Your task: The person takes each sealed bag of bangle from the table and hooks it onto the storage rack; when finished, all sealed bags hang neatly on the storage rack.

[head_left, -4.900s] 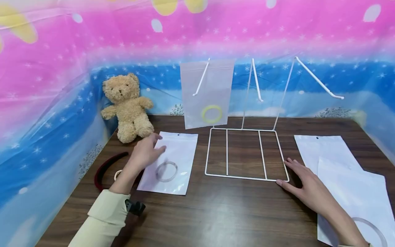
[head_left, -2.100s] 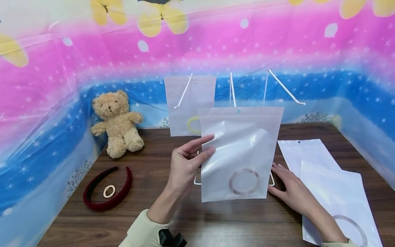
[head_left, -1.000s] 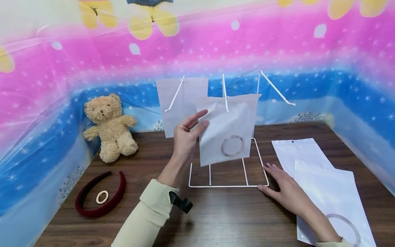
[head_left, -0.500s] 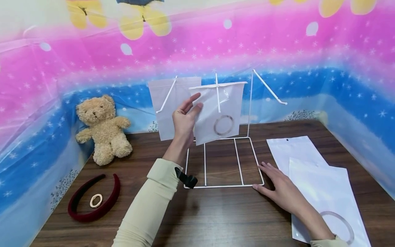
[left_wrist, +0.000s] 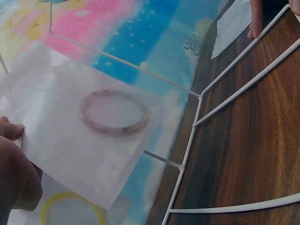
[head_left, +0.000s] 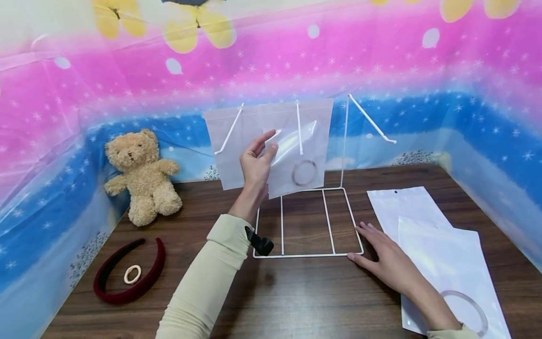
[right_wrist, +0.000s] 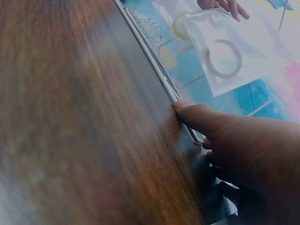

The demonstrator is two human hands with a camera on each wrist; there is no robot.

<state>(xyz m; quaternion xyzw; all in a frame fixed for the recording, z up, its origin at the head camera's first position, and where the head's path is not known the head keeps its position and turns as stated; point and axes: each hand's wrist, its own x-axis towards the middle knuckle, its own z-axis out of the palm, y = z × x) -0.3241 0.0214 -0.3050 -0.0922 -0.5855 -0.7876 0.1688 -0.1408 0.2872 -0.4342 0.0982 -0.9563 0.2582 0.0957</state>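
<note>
My left hand [head_left: 256, 165] pinches the left edge of a white zip bag [head_left: 292, 155] between thumb and fingers. A marbled bangle [left_wrist: 115, 112] shows inside that bag. The bag hangs upright with the middle hook [head_left: 299, 127] of a white wire display rack [head_left: 308, 255] passing in front of it; its hanging hole cannot be made out. My right hand [head_left: 387, 259] rests at the rack's front right corner, thumb against the front bar and fingers by the side bar. A second zip bag [head_left: 224, 141] on the left hook holds a yellow bangle [left_wrist: 72, 206], partly hidden in the left wrist view.
The right hook [head_left: 372, 120] carries nothing. Two more white bags [head_left: 444, 254] overlap on the table at right, one with a bangle. At left lie a dark red headband [head_left: 127, 294] and a small cream ring [head_left: 132, 274]. A teddy bear [head_left: 146, 179] sits behind them.
My left hand has lifted the bag from the left of the table and carried it back onto the middle hook, where it now hangs straighter. My right hand stays at the rack's corner.
</note>
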